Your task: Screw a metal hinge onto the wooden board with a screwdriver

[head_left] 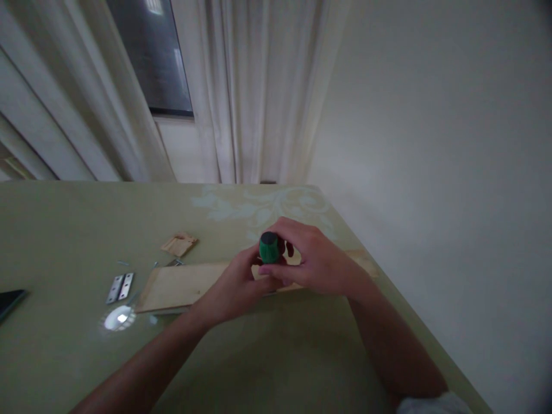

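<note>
A screwdriver (269, 249) with a green handle and black end cap stands nearly upright, its butt end toward me. My right hand (313, 256) is closed round the handle from the right, thumb in front. From the left, my left hand (241, 284) closes in low around the same tool, with its fingers against the handle's side and its thumb below. Both hands hide the shaft and tip. Beneath them lies a light wooden board (181, 283), running left to right; a second wooden piece (362, 261) shows past my right wrist.
Left of the board lie a metal hinge (119, 288) and several screws (123, 263). A crumpled tan packet (180, 244) sits behind it. A dark phone-like object (11, 302) is at the far left. The green table (280, 368) borders a white wall (452, 172) and curtains (259, 86).
</note>
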`<state>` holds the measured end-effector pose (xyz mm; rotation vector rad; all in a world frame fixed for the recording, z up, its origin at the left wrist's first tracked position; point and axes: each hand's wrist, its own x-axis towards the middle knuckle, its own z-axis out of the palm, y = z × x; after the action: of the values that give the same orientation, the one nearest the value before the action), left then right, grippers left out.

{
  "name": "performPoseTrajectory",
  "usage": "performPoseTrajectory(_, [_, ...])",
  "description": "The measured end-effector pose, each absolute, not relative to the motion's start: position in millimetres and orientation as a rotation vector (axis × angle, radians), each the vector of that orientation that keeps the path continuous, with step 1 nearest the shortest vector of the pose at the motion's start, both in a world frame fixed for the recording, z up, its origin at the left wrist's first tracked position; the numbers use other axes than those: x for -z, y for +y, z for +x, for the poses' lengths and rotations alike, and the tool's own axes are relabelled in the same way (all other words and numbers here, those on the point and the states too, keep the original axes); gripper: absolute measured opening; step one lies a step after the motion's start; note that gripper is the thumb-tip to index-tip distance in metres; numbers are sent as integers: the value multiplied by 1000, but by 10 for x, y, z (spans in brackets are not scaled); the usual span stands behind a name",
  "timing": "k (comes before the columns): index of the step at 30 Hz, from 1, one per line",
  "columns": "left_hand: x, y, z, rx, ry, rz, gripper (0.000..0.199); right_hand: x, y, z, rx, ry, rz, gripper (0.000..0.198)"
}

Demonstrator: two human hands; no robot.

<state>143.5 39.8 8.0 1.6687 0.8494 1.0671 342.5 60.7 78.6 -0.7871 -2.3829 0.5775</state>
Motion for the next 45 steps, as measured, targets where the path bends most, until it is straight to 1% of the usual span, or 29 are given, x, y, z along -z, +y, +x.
performPoseTrajectory(3, [-210,388,1335,-960,840,1805,24,-796,632,3454,-619,-2344,-820,28])
performPoseTrajectory(6, [-232,411,1297,-977,865,1831,24,-828,624,3494,-649,-2307,-846,47])
performPoseTrajectory(8, [-202,427,1309,-1010,883,1827,24,-851,607,3509,-657,-2297,-832,52])
performPoseTrajectory(12, [-148,439,1344,-1049,930,1803,22,-878,580,3506,-675,-2299,-789,40])
performPoseTrajectory(14, [-136,437,1351,-1061,946,1790,21,-882,576,3496,-677,-2302,-784,38])
performPoseTrajectory(21, [-161,391,1372,-1085,1031,1827,13,-875,570,3493,-674,-2317,-795,42])
performPoseTrajectory(23, [-201,377,1357,-1036,1016,1874,12,-873,570,3512,-671,-2322,-811,44])
performPoseTrajectory(26, [-234,380,1327,-921,886,1877,14,-872,573,3538,-700,-2335,-842,55])
performPoseTrajectory(29, [-186,401,1332,-955,836,1807,14,-867,576,3540,-690,-2348,-830,61])
performPoseTrajectory(33, [-108,416,1361,-1065,888,1735,24,-855,584,3523,-705,-2326,-837,57])
performPoseTrajectory(36, [-130,425,1332,-965,834,1770,21,-853,584,3529,-677,-2335,-867,49])
performPoseTrajectory(39, [-156,435,1305,-866,763,1786,17,-864,575,3545,-704,-2354,-838,56])
performPoseTrajectory(41, [-141,437,1317,-891,790,1771,18,-877,566,3548,-724,-2348,-803,62])
performPoseTrajectory(43, [-109,433,1341,-962,839,1742,19,-890,558,3545,-709,-2328,-816,60])
performPoseTrajectory(45, [-82,431,1346,-1007,857,1721,24,-901,555,3542,-680,-2308,-859,55])
